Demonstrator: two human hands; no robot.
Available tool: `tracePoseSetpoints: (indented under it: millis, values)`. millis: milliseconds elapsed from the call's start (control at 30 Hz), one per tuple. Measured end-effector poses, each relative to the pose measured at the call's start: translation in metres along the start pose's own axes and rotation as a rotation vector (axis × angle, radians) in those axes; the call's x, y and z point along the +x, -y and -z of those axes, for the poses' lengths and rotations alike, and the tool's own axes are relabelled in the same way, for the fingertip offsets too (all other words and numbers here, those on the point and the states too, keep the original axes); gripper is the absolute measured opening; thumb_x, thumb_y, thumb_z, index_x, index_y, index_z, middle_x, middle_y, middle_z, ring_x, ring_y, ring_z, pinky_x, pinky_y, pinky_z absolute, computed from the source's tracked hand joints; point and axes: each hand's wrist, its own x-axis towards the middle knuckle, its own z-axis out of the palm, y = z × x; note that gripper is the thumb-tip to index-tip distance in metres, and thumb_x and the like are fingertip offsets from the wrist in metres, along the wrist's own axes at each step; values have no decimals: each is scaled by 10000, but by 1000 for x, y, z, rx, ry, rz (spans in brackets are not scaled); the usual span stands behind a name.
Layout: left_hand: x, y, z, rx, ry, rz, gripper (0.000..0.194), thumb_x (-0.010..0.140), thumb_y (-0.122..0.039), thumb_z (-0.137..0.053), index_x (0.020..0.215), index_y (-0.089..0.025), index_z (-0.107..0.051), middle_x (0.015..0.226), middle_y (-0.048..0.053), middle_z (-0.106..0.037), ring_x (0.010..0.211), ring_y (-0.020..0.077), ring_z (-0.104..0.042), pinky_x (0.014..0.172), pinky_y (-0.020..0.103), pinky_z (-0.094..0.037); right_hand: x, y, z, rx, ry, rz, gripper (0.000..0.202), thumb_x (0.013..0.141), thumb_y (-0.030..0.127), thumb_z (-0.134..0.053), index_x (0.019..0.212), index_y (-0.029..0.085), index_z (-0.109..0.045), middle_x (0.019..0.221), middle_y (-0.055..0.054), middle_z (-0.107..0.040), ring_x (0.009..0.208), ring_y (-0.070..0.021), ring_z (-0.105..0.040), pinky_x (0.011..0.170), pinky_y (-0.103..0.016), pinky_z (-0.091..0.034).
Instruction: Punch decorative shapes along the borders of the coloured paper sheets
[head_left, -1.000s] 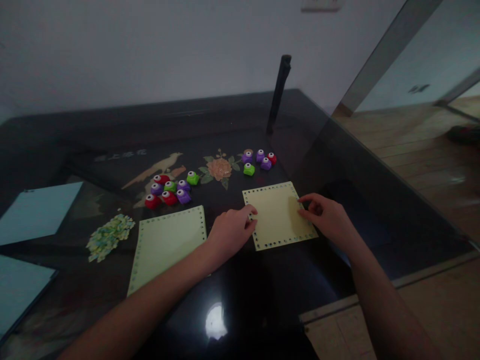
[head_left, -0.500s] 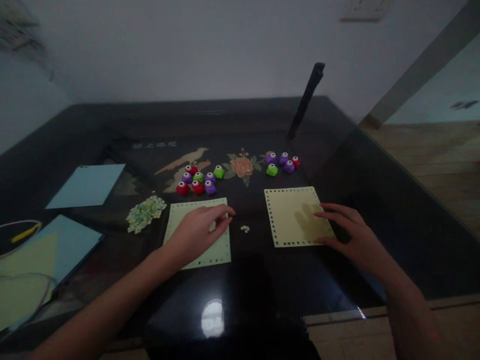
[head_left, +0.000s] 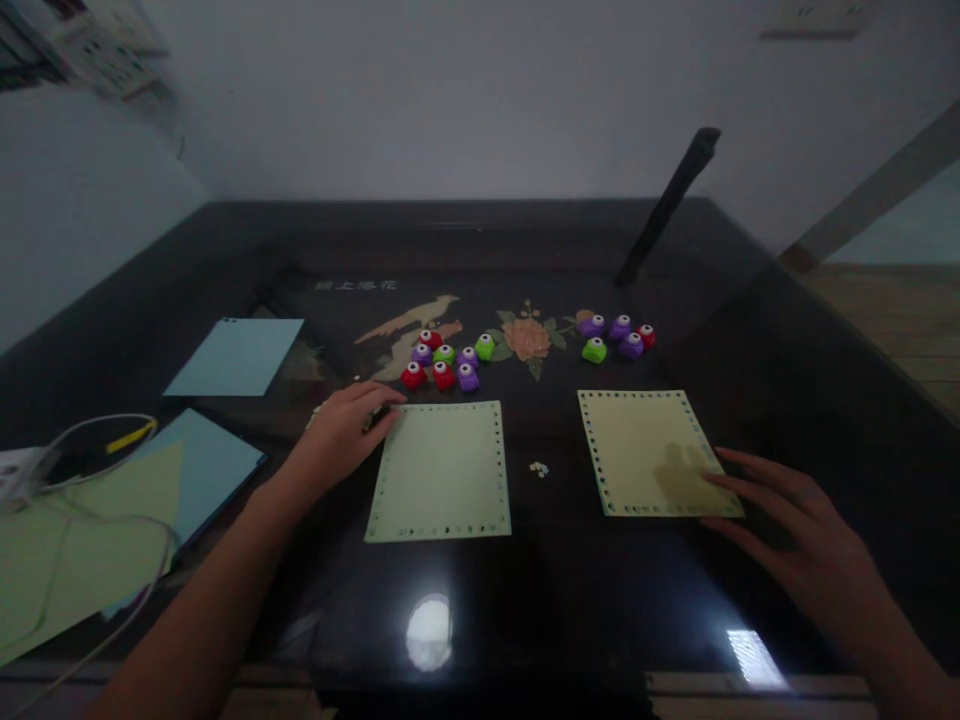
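Four pale Chinese characters [head_left: 355, 286] run across the far left of the glossy black bench [head_left: 555, 245] in the head view; 上 and 花 can be read. Behind stands a plain grey-white wall [head_left: 465, 110], with wood-toned floor [head_left: 892, 320] to the right. Near the middle lies a pale green, roughly square paper sheet with punched borders [head_left: 442, 475], its side edges running toward the wall. Right of it, a similar pale yellow paper sheet [head_left: 637, 440] has side edges leaning leftward toward the wall; neither shows a clear long axis. Of the hands, the left hand [head_left: 341, 425], fingers narrowly parted, is at the green sheet's far-left corner, grip uncertain; the right hand [head_left: 810, 525] spreads wide at the yellow sheet's right edge.
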Motion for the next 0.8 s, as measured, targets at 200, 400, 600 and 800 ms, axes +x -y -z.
tracePoseSetpoints:
  millis: [200,400,600,800]
  values:
    - [-2,-2,-3,56,44,-70,329,859,-367,-541,1129,-190,-601,1138,106,-615,1064,262,-566,928,414,-437,58,50,1,110,-15,-14,242,868,376,-553,1078,273,-614,1155,-90,-605,1059,-278,-582,916,-476,-468]
    - [-6,-4,-12,106,77,-88,483,824,-418,-603,1236,-174,-540,1219,136,-554,1115,292,-525,939,442,-416,135,114,-38,71,286,216,326,868,291,-566,1168,170,-604,1188,-116,-608,1087,-260,-560,940,-433,-465]
    - [-6,-1,-16,78,90,-85,545,808,-410,-627,1266,-135,-522,1209,144,-542,1115,287,-516,962,411,-416,167,148,-82,-178,386,227,515,843,384,-600,1264,92,-549,1230,-156,-587,1094,-305,-538,861,-406,-495]
    - [-6,-5,-13,71,86,-74,484,792,-377,-646,1224,-175,-560,1194,131,-566,1091,287,-533,946,428,-430,162,148,-93,-226,358,231,490,833,386,-612,1253,138,-563,1236,-130,-598,1091,-304,-537,807,-412,-498]
